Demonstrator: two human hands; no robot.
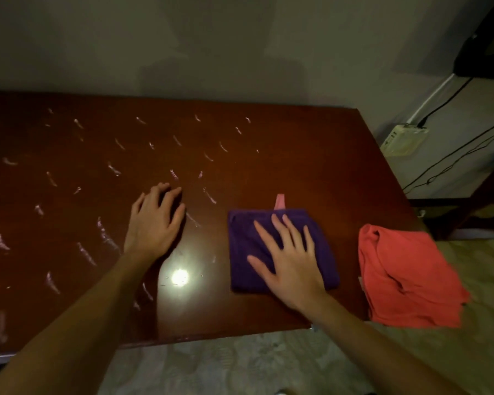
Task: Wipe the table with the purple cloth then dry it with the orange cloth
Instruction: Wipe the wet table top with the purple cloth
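A dark brown wooden table [297, 155] fills the view, its left and middle surface streaked with several pale wet marks [109, 238]. The folded purple cloth [244, 252], with a pink loop at its far edge, lies flat near the table's front right. My right hand [290, 260] rests palm down on it with fingers spread, not gripping. My left hand [154, 220] presses flat on the bare tabletop to the left of the cloth, fingers slightly curled. The crumpled orange cloth [405, 277] sits at the table's right front corner, hanging over the edge, untouched.
A grey wall runs behind the table. A white power strip [404, 139] with black cables hangs on the wall at the right. Dark furniture legs [474, 206] stand beyond the table's right end. Patterned floor shows below the front edge. A lamp glare [179, 277] reflects on the tabletop.
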